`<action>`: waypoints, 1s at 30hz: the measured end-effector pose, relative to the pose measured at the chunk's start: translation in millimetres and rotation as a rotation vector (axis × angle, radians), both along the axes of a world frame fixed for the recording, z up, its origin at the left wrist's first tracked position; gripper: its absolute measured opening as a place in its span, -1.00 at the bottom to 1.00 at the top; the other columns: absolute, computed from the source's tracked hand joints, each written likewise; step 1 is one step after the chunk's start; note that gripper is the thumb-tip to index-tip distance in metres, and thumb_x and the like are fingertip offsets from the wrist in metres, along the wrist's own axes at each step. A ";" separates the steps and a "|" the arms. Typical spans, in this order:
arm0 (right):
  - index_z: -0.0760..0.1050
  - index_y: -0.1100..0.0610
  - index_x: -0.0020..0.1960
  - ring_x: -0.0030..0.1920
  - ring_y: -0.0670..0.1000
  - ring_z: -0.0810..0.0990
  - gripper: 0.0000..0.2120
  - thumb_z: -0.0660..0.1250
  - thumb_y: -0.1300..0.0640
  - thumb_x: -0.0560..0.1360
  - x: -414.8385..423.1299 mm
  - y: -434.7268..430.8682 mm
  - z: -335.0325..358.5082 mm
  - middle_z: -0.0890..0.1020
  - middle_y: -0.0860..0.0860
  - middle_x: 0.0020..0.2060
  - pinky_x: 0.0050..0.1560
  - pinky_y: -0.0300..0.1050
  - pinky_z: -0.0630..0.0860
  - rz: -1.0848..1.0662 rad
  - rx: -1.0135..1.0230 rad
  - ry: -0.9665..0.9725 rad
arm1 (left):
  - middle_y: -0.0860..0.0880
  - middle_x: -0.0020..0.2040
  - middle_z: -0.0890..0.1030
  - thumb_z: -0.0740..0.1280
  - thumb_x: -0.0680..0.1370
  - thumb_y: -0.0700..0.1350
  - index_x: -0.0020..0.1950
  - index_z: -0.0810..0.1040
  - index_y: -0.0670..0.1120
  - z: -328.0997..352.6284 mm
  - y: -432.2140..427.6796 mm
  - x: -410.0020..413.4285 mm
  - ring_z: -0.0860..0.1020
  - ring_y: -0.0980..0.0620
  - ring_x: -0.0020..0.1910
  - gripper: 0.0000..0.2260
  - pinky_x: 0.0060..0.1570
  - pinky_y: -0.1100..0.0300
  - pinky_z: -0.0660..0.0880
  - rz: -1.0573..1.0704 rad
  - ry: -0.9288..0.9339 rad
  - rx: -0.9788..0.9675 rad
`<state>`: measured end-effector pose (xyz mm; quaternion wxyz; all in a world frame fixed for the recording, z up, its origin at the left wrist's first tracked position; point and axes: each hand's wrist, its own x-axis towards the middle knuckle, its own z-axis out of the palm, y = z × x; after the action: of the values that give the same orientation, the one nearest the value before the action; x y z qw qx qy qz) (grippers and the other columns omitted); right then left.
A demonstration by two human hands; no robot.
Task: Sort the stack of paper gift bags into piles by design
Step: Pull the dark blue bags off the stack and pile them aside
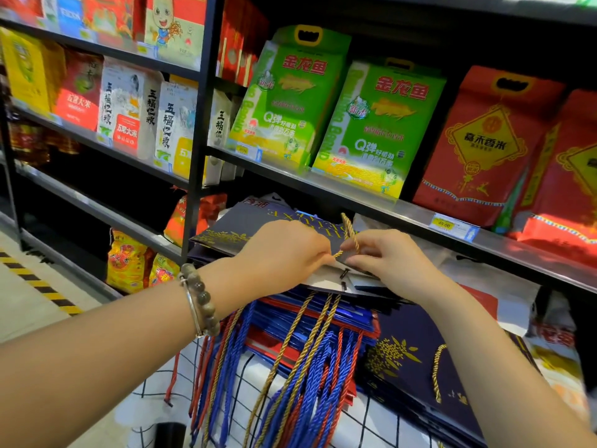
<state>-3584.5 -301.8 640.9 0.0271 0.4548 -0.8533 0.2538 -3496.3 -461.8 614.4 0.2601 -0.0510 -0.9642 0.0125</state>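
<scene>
Below the lower shelf [403, 218] of rice bags [290, 98], at the middle of the view, the stack [310, 321] of gift bags lies flat on a checked cloth [381, 418], its blue, red and gold handles hanging toward 6 o'clock. The top bag [245, 221], navy with gold print, lies on the stack and reaches toward 11 o'clock under the shelf. Both hands meet at its near rim: the left hand [284, 253], coming in from 8 o'clock, pinches one end of the gold cord [350, 232], and the right hand [391, 258], coming in from 4 o'clock, has its fingertips curled on the same cord where it loops up, though the exact hold is partly hidden. At 4 o'clock from the stack a second navy bag [416, 347] with a gold grain print lies flat by itself, touching the stack's side; it looks like the start of a navy pile. By this showing the sort is barely begun: one design seems to have a place, while many blue and red bags are layered unsorted in the stack. The top bag appears to match the navy one, so it likely belongs at 4 o'clock. What the white and red sheets at 3 o'clock are, I cannot tell.
</scene>
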 end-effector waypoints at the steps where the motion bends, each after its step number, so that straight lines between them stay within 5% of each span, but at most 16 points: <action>1: 0.51 -0.04 0.03 -0.11 -0.24 0.59 -0.78 0.34 0.25 0.49 0.3 5.3 -0.5 0.64 -0.13 -0.15 -0.04 -0.42 0.45 0.031 -0.041 -0.061 | 0.02 0.02 0.62 0.08 0.63 0.09 0.14 0.56 0.03 0.3 -1.2 0.0 0.54 -0.04 0.02 -0.68 -0.06 0.07 0.48 0.013 0.021 0.020; 4: 0.41 -0.16 0.10 -0.02 -0.27 0.58 -0.60 0.33 0.31 0.48 2.9 16.4 -8.8 0.62 -0.17 -0.05 0.10 -0.35 0.46 0.084 -0.058 -0.144 | 0.00 -0.10 0.62 0.21 0.58 0.01 0.00 0.64 0.00 -3.6 -0.4 0.4 0.56 -0.09 -0.09 -0.77 -0.18 0.08 0.44 -0.053 0.198 -0.038; 7: 0.44 -0.03 0.19 0.00 -0.19 0.59 -0.65 0.28 0.32 0.51 1.2 14.5 -18.6 0.65 -0.09 -0.05 0.13 -0.27 0.45 0.024 -0.088 -0.032 | -0.07 -0.28 0.53 0.24 0.48 -0.05 -0.19 0.62 -0.09 -2.7 17.8 7.3 0.53 -0.13 -0.34 -0.80 -0.41 0.16 0.33 -0.093 0.380 -0.050; 11: 0.45 0.09 0.27 0.07 -0.05 0.59 -0.66 0.25 0.30 0.52 0.5 9.3 -21.2 0.67 0.01 -0.02 0.12 -0.19 0.41 -0.030 -0.103 0.056 | -0.06 -0.14 0.55 0.09 0.63 0.02 -0.10 0.46 -0.04 -6.3 52.0 7.3 0.56 -0.10 -0.11 -0.76 -0.35 0.20 0.24 0.189 0.008 0.012; 18: 0.47 0.08 0.25 0.14 -0.06 0.58 -0.66 0.24 0.31 0.52 1.6 11.8 -31.0 0.63 -0.01 0.06 0.18 -0.09 0.45 -0.066 -0.194 0.056 | 0.01 -0.41 0.25 0.14 0.62 -0.08 -0.18 0.34 -0.04 -7.9 55.8 -2.0 0.35 -0.04 -0.33 -0.82 -0.48 0.24 0.09 0.296 0.040 0.024; 21: 0.55 0.08 0.16 0.07 -0.10 0.58 -0.74 0.27 0.28 0.52 5.6 12.3 -37.5 0.61 -0.12 -0.02 0.08 -0.13 0.49 -0.097 -0.261 0.122 | -0.01 -0.35 0.32 0.12 0.62 -0.10 -0.19 0.31 -0.06 -8.8 56.4 -2.5 0.34 -0.04 -0.33 -0.82 -0.46 0.19 0.12 0.274 0.020 0.077; 25: 0.60 0.09 -0.07 -0.22 0.01 0.57 -0.84 0.25 0.10 0.55 6.7 18.7 -49.7 0.61 -0.09 -0.28 -0.28 -0.13 0.40 -0.222 -0.239 0.334 | 0.03 -0.37 0.37 0.11 0.58 -0.05 -0.27 0.34 -0.07 -2.1 51.4 3.3 0.34 -0.01 -0.37 -0.76 -0.38 0.15 0.23 0.126 -0.042 0.313; 30: 0.63 0.07 -0.01 -0.20 0.04 0.63 -0.75 0.20 0.02 0.54 7.1 29.0 -63.0 0.69 -0.04 -0.21 -0.26 -0.06 0.47 -0.228 -0.290 0.418 | -0.01 -0.47 0.35 0.14 0.54 -0.01 -0.40 0.32 -0.09 11.7 40.3 16.2 0.31 0.01 -0.45 -0.67 -0.37 0.17 0.29 0.106 -0.033 0.406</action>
<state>-3577.4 -272.8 577.9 0.2958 0.3899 -0.8295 0.2690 -3480.1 -421.5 626.0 0.2484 0.0530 -0.9523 -0.1693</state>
